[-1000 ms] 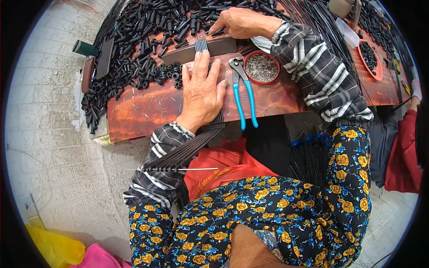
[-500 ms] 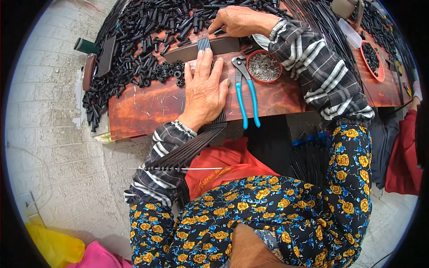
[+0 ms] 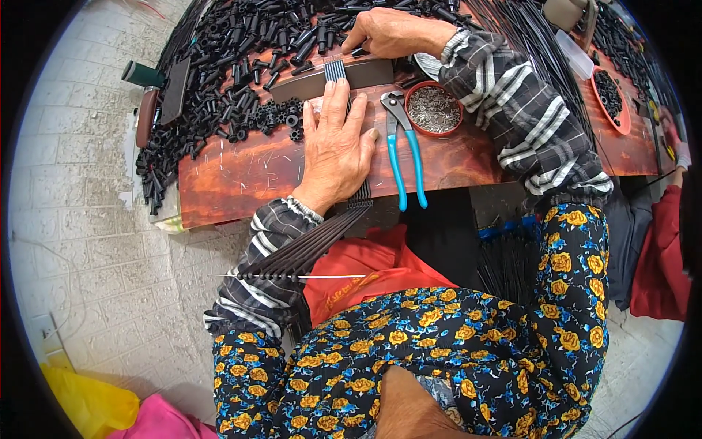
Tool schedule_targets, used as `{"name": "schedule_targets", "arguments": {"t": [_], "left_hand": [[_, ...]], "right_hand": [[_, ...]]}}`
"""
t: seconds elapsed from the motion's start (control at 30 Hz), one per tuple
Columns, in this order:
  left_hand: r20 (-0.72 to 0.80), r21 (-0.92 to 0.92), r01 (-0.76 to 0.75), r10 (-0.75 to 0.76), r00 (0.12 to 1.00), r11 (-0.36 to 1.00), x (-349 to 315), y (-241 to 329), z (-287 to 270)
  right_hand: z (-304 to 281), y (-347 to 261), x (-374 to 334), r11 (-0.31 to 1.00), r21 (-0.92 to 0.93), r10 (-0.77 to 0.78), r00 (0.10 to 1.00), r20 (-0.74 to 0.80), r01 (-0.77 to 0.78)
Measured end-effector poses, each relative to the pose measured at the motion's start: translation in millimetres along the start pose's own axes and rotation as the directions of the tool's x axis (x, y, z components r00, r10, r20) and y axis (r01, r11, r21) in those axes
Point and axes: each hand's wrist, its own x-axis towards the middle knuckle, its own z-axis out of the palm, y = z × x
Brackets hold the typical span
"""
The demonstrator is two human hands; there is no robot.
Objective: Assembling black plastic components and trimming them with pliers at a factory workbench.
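My left hand (image 3: 336,150) lies flat, fingers stretched, on a row of thin rods (image 3: 334,71) that look like umbrella ribs. Their pale ends lie side by side across a long grey metal block (image 3: 369,74). Below my wrist the dark lengths (image 3: 314,238) fan down over my left sleeve, strung on a thin straight wire (image 3: 333,276). At the rods' far tips is my right hand (image 3: 391,34), its index finger bent down beside them and the others curled. Whatever those fingers hold is hidden. Blue-handled pliers (image 3: 404,150) lie right of my left hand.
A round red dish (image 3: 433,110) holds small metal pieces. Black plastic tubular parts (image 3: 241,44) heap along the table's back and left. An orange tray (image 3: 620,110) of small black pieces stands right. Long black rods (image 3: 523,44) lie behind my right arm. Another person's sleeve (image 3: 662,249) shows far right.
My hands and the rods keep nearly the same place. At the far right edge, the other person's hand has moved further into view.
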Motion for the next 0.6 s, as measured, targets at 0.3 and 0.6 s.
{"name": "schedule_targets", "arguments": {"t": [0.3,0.6], "left_hand": [[-0.004,0.007,0.001,-0.001,1.000,1.000,1,-1,2],[-0.053,0.038,-0.030,0.032,0.998,0.999,1,-1,4]], "right_hand": [[13,6,34,0.963,0.124,0.195,0.938,0.287,-0.239],[9,-12,18,0.927,0.226,0.319,0.946,-0.058,-0.298]]}}
